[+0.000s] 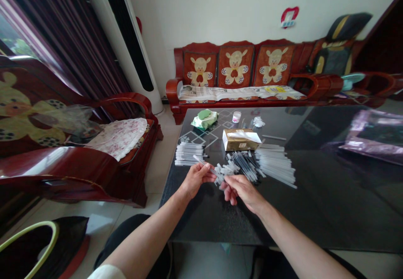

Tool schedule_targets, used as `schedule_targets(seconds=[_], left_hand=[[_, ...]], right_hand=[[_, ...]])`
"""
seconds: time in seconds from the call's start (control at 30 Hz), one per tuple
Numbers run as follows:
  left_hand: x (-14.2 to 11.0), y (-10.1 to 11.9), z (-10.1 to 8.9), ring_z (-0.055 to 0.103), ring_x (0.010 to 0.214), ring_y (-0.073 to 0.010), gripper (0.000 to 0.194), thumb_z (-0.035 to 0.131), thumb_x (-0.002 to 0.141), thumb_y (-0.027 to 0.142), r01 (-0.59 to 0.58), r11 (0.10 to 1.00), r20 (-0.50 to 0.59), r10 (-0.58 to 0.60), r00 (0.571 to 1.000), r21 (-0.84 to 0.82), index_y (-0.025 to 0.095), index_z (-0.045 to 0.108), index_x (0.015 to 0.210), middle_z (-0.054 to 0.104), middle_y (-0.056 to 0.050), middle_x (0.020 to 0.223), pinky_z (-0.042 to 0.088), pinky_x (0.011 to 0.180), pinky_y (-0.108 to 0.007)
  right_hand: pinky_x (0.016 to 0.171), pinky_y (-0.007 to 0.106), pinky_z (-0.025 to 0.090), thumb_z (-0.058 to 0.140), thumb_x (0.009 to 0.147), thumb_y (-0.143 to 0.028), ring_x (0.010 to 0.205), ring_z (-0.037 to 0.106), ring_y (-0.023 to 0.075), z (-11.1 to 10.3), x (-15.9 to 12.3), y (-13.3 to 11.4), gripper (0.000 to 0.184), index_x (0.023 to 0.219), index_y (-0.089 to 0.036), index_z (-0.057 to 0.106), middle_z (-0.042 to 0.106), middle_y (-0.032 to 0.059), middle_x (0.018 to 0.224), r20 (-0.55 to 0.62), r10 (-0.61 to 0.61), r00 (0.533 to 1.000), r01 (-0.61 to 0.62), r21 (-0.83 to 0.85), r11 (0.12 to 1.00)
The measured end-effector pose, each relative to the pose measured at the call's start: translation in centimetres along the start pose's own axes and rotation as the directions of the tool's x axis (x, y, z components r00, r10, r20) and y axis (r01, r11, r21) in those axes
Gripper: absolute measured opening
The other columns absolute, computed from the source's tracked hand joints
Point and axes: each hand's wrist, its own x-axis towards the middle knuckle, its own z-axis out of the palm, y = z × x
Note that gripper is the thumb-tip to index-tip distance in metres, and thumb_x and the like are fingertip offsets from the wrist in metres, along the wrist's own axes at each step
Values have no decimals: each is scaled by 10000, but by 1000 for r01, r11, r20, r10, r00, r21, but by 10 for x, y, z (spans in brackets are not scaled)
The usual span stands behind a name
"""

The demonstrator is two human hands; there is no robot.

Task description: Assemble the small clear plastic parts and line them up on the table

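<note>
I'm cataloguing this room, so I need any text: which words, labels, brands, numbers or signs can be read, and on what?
No text is readable.
Tissue box: small mark on its front, too small.
Sheets on the sofa: printing too blurred.
White tub: pink marking, too small.
Green-and-white pack: no legible wording.
Heart-shaped wall piece: details too blurred.

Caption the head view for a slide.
Left hand holding a slim pale tube, right hand beside small whitish pieces, over a glossy black table near a tissue box.
</note>
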Motion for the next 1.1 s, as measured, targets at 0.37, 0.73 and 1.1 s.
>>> schedule_targets(seconds=[0.37,0.73,1.1], left_hand=[[0,1,-1,662,602,-133,422,703,753,495,-2,1000,-15,2,1000,11,91,652,862,707,-90,704,535,616,-228],[1,3,-5,667,602,-134,387,710,759,460,-13,1000,-28,12,1000,-14,89,656,856,705,-86,684,541,613,-225],[5,7,-14,679,610,-143,341,725,761,408,-9,998,-105,3,995,-62,85,648,837,703,-88,678,557,612,-225]], right_hand=[[386,182,355,737,678,-376,393,513,77,-1,1,1,286,729,-145,577,644,-3,542,-112,-13,994,5,-71,997],[388,195,369,613,783,-524,387,515,88,3,0,-2,388,730,-139,601,620,5,521,-18,-66,998,65,-33,997],[431,232,368,564,781,-421,411,522,117,-74,0,-7,283,715,-163,658,633,22,537,-376,-184,908,-67,-565,822]])
